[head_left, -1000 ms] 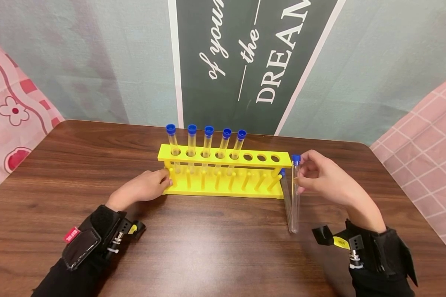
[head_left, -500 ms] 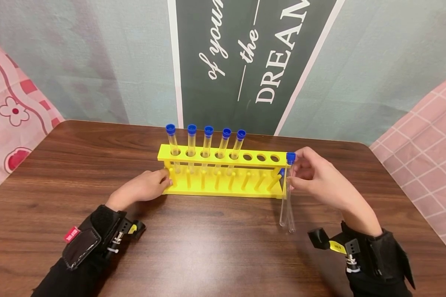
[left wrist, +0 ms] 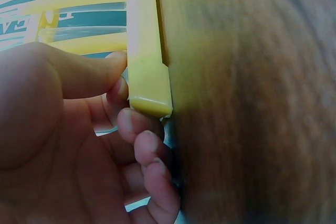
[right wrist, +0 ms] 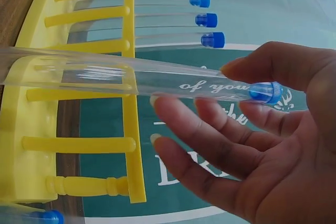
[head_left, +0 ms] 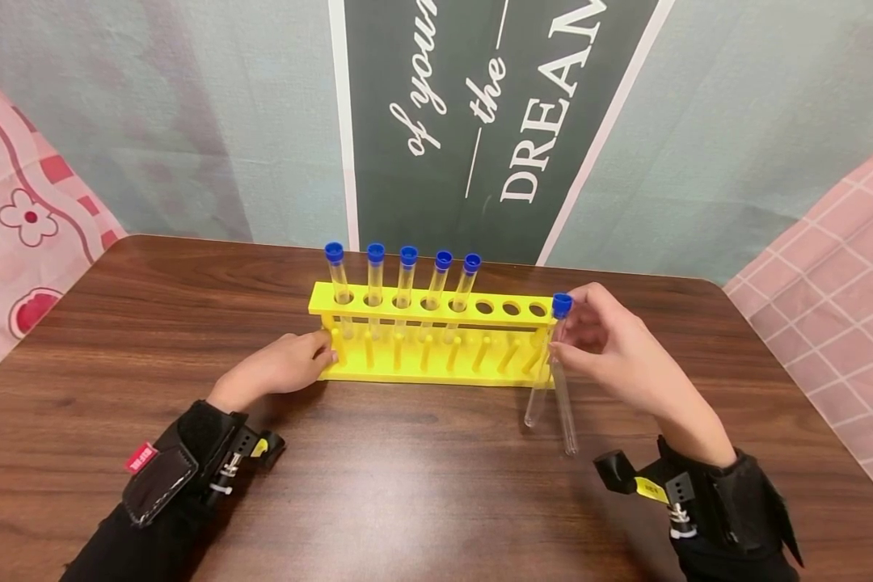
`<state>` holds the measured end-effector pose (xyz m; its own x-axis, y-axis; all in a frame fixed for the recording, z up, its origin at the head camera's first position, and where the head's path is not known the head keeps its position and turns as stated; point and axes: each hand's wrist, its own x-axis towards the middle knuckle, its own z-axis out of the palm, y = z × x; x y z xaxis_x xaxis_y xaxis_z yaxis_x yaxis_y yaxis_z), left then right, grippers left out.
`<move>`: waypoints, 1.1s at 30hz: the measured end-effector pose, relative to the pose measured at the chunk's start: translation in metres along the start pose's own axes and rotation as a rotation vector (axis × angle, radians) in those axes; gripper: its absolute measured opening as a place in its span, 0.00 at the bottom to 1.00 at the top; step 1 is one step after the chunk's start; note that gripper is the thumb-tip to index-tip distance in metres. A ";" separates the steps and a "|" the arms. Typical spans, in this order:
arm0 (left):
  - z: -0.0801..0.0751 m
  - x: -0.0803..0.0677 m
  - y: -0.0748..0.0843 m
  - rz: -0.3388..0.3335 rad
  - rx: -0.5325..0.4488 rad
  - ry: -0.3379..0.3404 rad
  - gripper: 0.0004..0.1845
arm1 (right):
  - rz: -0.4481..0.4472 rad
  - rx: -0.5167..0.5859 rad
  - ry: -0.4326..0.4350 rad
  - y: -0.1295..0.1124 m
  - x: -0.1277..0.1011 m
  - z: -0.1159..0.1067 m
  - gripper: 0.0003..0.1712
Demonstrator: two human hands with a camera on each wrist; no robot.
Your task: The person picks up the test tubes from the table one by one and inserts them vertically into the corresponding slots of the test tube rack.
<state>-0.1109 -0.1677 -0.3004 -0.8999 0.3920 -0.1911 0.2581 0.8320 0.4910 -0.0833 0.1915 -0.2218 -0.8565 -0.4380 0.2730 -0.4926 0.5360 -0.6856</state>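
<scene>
A yellow test tube rack (head_left: 436, 377) stands on the table, with several blue-capped tubes (head_left: 407, 275) upright in its left holes. My left hand (head_left: 284, 365) holds the rack's left end; in the left wrist view the thumb and fingertips pinch the end of its base (left wrist: 147, 85). Between thumb and fingers, my right hand (head_left: 622, 347) pinches a clear test tube (head_left: 536, 400) just below its blue cap (right wrist: 270, 93). That tube hangs tilted in front of the rack's right end. Another tube (head_left: 567, 416) lies on the table beside the rack, its cap hidden in the head view.
The brown wooden table (head_left: 407, 485) reaches back to a grey-green cloth with a dark lettered panel (head_left: 466, 121). Three holes (head_left: 511, 308) at the rack's right hold no tubes. Pink patterned cloths hang at both sides.
My right hand has moved left with the tube, from beside the rack's right end to in front of it, and the tube's lower end has swung left. My left hand stays put.
</scene>
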 end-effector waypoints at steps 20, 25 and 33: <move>-0.001 0.000 0.002 -0.018 -0.002 -0.016 0.10 | -0.114 -0.031 0.047 -0.004 0.002 0.015 0.23; -0.001 -0.001 0.002 -0.020 0.004 -0.015 0.10 | -0.120 -0.029 0.036 -0.004 0.002 0.016 0.22; -0.001 0.000 0.002 -0.016 0.009 -0.011 0.10 | -0.120 -0.019 0.023 -0.002 0.002 0.017 0.21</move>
<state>-0.1105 -0.1668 -0.2987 -0.8999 0.3829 -0.2085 0.2468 0.8417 0.4802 -0.0811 0.1772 -0.2310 -0.7942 -0.4833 0.3682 -0.5947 0.4942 -0.6341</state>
